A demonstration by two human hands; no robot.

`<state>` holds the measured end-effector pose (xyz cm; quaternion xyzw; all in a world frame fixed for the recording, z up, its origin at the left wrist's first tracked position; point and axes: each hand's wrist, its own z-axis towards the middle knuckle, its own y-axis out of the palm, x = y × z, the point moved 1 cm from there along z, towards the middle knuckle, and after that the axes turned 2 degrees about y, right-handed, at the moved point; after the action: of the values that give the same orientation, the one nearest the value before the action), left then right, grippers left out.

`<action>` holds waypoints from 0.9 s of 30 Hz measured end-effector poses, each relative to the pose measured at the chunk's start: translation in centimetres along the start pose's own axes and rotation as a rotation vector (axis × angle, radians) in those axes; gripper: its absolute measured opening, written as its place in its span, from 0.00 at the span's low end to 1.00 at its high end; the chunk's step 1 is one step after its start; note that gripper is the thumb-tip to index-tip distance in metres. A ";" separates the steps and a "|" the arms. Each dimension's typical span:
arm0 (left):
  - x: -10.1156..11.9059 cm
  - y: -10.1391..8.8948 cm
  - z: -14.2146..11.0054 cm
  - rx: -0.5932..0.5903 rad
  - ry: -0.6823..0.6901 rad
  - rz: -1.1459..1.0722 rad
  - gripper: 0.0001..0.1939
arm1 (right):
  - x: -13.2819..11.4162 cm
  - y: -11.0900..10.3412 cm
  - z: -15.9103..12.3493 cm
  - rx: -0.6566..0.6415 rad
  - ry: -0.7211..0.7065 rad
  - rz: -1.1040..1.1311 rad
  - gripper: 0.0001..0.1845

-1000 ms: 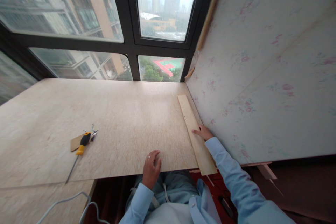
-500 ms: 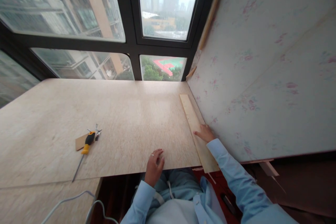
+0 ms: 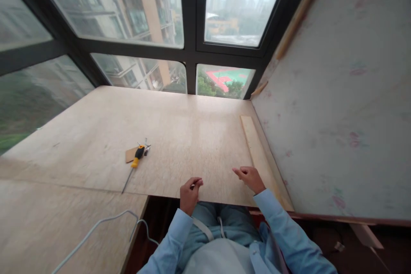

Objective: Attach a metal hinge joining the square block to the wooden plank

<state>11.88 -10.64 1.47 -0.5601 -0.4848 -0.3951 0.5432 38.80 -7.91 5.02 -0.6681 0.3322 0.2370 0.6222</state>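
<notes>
My left hand (image 3: 189,195) hovers at the front edge of the marble-patterned ledge (image 3: 180,137). Its fingers are curled and the tips pressed together, with nothing visible in them. My right hand (image 3: 251,178) is over the ledge by the left side of a long, pale wooden board (image 3: 257,145). It is closed loosely, with a finger pointing left, and no object shows in it. The board lies flat along the wall, its near end partly hidden by my right sleeve. To the left lies a screwdriver (image 3: 137,157) with a yellow and black handle.
Under the screwdriver's handle is a small brown card (image 3: 130,155), with small metal pieces (image 3: 147,150) beside it. A pale cable (image 3: 96,224) crosses the lower surface at the left. Dark-framed windows (image 3: 190,51) stand behind; a flower-patterned wall (image 3: 337,115) bounds the right.
My right hand has come off the board and moved left, its fingers curling. My left hand's fingertips have drawn together. The view has turned left, so everything sits further right.
</notes>
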 end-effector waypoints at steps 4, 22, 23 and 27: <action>0.8 -2.0 0.6 0.082 0.017 0.001 0.21 | -0.5 2.4 0.7 -0.059 -0.051 0.105 0.24; -3.2 -17.7 6.5 0.803 0.052 0.475 0.29 | -2.6 8.0 1.1 -0.041 0.065 0.224 0.35; -3.6 -18.1 7.0 0.822 0.045 0.448 0.32 | -2.5 8.2 1.1 -0.040 0.059 0.218 0.35; -5.2 -19.3 9.0 0.776 0.033 0.233 0.36 | -2.3 8.8 1.1 0.005 0.053 0.213 0.35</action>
<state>-8.80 -3.47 -0.05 -0.3581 -0.5223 -0.1273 0.7633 30.82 -6.54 0.66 -0.6336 0.4181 0.2833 0.5861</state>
